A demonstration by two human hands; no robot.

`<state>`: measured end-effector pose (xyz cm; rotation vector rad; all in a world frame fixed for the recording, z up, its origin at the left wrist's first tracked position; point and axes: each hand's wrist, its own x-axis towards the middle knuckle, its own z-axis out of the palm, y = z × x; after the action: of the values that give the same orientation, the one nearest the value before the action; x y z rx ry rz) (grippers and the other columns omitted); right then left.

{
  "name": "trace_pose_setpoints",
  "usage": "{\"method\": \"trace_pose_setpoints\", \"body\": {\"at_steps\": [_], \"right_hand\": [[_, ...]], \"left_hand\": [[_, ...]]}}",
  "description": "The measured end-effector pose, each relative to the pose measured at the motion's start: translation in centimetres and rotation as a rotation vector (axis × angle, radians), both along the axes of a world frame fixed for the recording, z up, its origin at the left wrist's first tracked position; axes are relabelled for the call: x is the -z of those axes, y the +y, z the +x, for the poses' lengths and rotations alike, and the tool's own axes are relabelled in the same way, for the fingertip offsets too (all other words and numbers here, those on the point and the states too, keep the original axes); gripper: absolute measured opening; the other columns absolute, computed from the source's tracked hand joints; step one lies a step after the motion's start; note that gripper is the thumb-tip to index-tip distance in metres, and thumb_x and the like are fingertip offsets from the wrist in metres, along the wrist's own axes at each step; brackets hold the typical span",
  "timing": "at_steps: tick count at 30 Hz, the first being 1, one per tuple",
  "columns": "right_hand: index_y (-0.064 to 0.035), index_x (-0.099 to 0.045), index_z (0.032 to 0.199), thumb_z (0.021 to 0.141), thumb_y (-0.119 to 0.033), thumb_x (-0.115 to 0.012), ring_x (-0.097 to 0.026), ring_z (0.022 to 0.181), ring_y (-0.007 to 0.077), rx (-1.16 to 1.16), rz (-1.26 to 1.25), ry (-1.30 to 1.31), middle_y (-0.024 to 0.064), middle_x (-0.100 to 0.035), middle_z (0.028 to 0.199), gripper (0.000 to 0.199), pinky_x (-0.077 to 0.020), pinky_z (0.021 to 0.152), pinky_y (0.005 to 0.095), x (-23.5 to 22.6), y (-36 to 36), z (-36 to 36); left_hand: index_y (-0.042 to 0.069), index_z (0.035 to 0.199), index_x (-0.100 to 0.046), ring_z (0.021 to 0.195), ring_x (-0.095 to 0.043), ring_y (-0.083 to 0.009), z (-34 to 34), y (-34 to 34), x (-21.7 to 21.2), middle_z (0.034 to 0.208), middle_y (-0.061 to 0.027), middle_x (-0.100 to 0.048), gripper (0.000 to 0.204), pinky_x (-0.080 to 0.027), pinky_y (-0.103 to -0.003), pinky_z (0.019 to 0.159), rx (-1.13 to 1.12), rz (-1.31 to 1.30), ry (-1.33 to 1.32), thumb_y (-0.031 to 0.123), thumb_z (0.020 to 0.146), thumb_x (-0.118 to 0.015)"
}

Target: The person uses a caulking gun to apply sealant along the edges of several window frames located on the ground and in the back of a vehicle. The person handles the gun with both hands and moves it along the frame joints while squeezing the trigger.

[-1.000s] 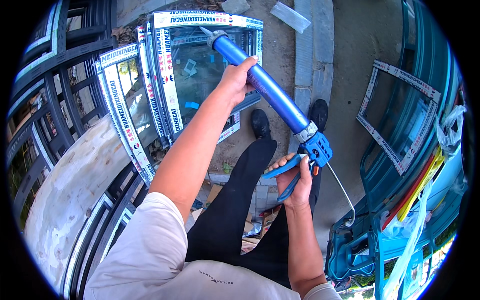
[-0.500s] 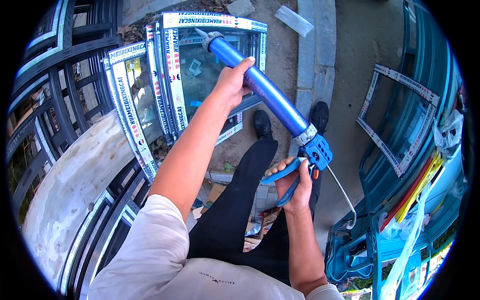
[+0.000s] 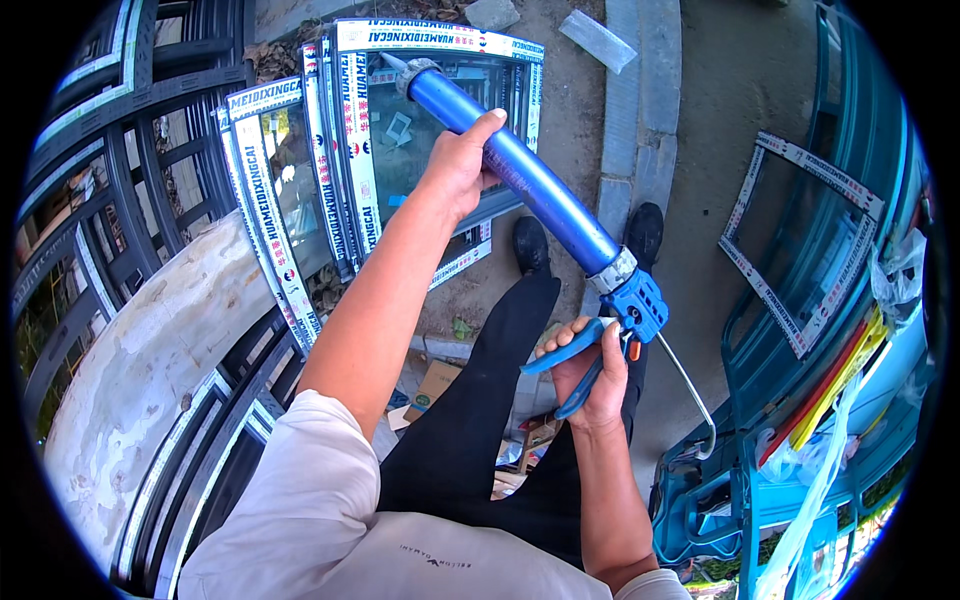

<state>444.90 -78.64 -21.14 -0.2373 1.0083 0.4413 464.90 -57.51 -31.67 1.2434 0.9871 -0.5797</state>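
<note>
I hold a long blue caulking gun (image 3: 540, 195) in front of me, its nozzle pointing up and to the left over a stack of glazed window frames (image 3: 340, 170). My left hand (image 3: 462, 165) wraps around the barrel near its upper part. My right hand (image 3: 590, 370) grips the blue handle and trigger at the lower end, where a bent metal push rod (image 3: 690, 390) sticks out to the right. My black trousers and shoes (image 3: 530, 245) show below the gun.
Dark metal frames (image 3: 120, 200) and a pale curved slab (image 3: 150, 350) fill the left side. A taped window frame (image 3: 790, 250) leans at right beside a blue cart (image 3: 740, 480) with bags. A paved kerb strip (image 3: 640, 120) runs ahead; cardboard scraps (image 3: 430, 385) lie by my feet.
The gun and both hands have stayed in the same grip. The view has shifted slightly, with the nozzle end and window frames drifting a little up and to the right.
</note>
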Motion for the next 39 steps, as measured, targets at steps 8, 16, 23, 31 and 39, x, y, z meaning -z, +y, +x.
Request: {"method": "trace_pose_setpoints", "body": {"at_steps": [8,16,23,31,39], "right_hand": [[-0.0029,-0.061,0.104,0.101,-0.048,-0.058,-0.063,0.092,0.0275,-0.056,-0.034,-0.031,0.0143,-0.064,0.092,0.046,-0.0499,0.089,0.0477,-0.1,-1.0,0.8],[0.0003,-0.061,0.110,0.100,-0.048,-0.060,-0.067,0.096,0.0321,-0.194,-0.164,-0.203,0.0175,-0.068,0.098,0.049,-0.0528,0.091,0.0498,0.7,-3.6,2.6],[0.0008,-0.057,0.131,0.098,-0.046,-0.062,-0.063,0.122,0.0402,-0.264,-0.202,-0.403,0.0201,-0.069,0.119,0.058,-0.0447,0.108,0.0552,3.9,-7.2,5.9],[-0.0001,-0.058,0.124,0.100,-0.052,-0.056,-0.064,0.117,0.0384,-0.330,-0.136,-0.463,0.0191,-0.067,0.115,0.058,-0.0469,0.106,0.0515,8.3,-11.3,9.8],[0.0006,-0.058,0.122,0.103,-0.051,-0.050,-0.065,0.113,0.0365,-0.336,-0.082,-0.464,0.0187,-0.067,0.111,0.056,-0.0476,0.104,0.0485,10.2,-11.9,9.7]], "left_hand": [[0.000,0.123,-0.051,0.099,-0.062,-0.0269,0.2,-0.2,-0.8,0.107,-0.0118,-0.058,0.054,-0.055,-0.050,0.090,-0.063,-0.031,-0.039,0.037,0.092,-0.075],[0.002,0.112,-0.055,0.091,-0.067,-0.0248,0.7,-0.8,0.0,0.098,-0.0091,-0.061,0.044,-0.060,-0.046,0.082,-0.205,-0.125,-0.168,0.037,0.092,-0.074],[-0.002,0.119,-0.050,0.109,-0.067,-0.0373,1.7,-2.7,0.5,0.107,-0.0179,-0.064,0.051,-0.050,-0.051,0.105,-0.302,-0.284,-0.315,0.035,0.092,-0.072],[-0.001,0.113,-0.058,0.106,-0.070,-0.0361,3.2,-4.9,3.2,0.102,-0.0151,-0.069,0.040,-0.055,-0.046,0.096,-0.358,-0.242,-0.449,0.035,0.095,-0.066],[-0.001,0.115,-0.058,0.105,-0.071,-0.0341,3.0,-5.2,3.9,0.105,-0.0165,-0.070,0.041,-0.057,-0.044,0.091,-0.315,-0.168,-0.459,0.035,0.096,-0.064]]}}
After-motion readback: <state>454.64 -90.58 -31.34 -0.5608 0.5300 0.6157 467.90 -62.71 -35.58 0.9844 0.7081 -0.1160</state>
